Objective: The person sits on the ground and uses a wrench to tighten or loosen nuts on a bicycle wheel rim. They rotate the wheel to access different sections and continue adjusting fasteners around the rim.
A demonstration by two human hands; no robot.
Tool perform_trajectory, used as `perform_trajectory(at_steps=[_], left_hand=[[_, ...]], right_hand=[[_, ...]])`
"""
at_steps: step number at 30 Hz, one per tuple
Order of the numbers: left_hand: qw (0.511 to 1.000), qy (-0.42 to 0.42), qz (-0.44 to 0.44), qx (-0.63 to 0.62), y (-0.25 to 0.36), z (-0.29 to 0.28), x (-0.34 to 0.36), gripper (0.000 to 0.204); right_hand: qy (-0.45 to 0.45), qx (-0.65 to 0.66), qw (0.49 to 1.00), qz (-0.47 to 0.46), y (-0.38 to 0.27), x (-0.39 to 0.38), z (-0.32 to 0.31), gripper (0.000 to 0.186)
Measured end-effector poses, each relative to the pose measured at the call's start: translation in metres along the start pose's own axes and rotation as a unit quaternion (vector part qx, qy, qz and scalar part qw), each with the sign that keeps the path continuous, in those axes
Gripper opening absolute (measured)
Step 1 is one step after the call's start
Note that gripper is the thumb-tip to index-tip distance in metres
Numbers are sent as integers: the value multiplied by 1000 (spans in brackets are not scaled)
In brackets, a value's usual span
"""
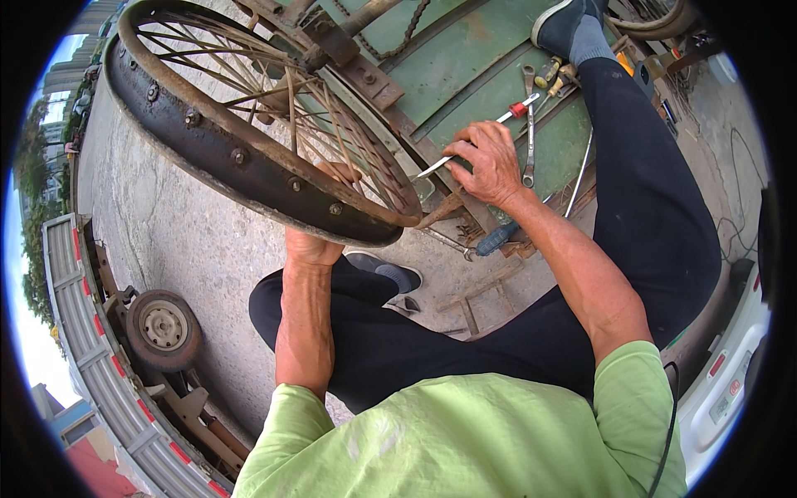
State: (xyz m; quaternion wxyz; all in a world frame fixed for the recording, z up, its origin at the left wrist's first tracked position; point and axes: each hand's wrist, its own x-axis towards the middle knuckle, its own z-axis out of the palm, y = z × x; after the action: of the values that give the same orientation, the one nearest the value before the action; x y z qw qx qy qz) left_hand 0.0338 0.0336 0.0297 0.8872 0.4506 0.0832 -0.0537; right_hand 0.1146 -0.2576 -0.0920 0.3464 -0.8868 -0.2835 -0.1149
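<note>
A rusty spoked wheel [214, 135] with a bare, tyreless rim tilts across the upper left, a row of nuts along its dark band. My left hand [312, 247] is closed round its lower edge, with fingers showing between the spokes. Just right of the rim, my right hand [490, 162] grips a slim silver tool with a red collar [518, 109]. The tool's tapered tip points down-left, close to the rim; whether it touches is unclear. Beyond that hand lies a combination spanner [530, 129]. A blue-handled tool [496, 239] rests below my right wrist.
The wheel adjoins a rusty frame with a green panel [465, 70] and a chain [407, 33]. Yellow-handled screwdrivers [548, 72] lie near my right shoe [558, 23]. A flatbed's side [91, 324] with a spare wheel [163, 326] is at left, a white vehicle [735, 373] at right.
</note>
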Motion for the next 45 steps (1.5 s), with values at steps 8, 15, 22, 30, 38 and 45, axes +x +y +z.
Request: perform_trajectory(at_steps=[8, 15, 22, 30, 38, 45], left_hand=[[999, -23, 24, -20, 6, -4, 0, 24], [996, -71, 29, -38, 13, -8, 3, 35], [999, -14, 25, -39, 16, 9, 1, 52], [997, -10, 69, 21, 17, 29, 2, 50], [998, 5, 70, 0, 26, 43, 6, 39], [997, -15, 67, -47, 39, 47, 8, 39]], right_hand=[[11, -1, 1000, -6, -1, 1, 0, 22], [10, -8, 1000, -5, 0, 0, 1, 23], [17, -11, 1000, -9, 1, 0, 2, 23], [6, 1, 1000, -6, -1, 1, -1, 20], [12, 5, 1000, -6, 0, 1, 0, 20], [25, 4, 1000, -13, 0, 1, 0, 21]])
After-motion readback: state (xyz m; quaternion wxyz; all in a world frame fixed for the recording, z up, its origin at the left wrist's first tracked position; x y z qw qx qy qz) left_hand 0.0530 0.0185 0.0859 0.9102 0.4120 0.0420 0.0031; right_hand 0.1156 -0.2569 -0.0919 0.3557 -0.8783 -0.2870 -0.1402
